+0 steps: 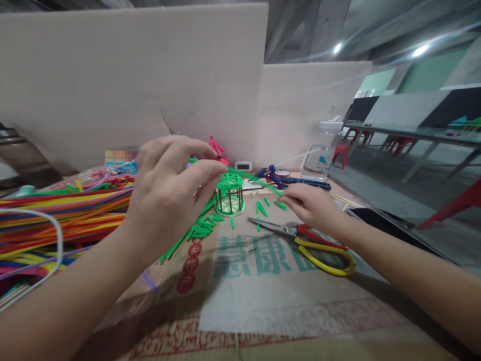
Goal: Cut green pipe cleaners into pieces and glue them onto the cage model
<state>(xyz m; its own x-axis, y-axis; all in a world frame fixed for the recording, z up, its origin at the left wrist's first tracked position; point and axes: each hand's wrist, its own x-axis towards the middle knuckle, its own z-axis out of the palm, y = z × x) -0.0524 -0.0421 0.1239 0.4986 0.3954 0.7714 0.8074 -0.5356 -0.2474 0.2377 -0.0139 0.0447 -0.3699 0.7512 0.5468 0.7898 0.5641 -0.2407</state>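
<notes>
building a small green cage from stick pieces looks like the step in hand. it stands on the cardboard, between the hands. left hand is raised just beside it, fingers pinched on a long green stick slanting over its top. right hand rests low, fingertips closing on a short green piece near the scissors. next, i judge, the piece needs lifting and careful seating on the frame.

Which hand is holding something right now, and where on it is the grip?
The left hand pinches one end of a long green stick between its fingertips. The right hand reaches to its far end by small green pieces; whether it grips cannot be told.
</notes>
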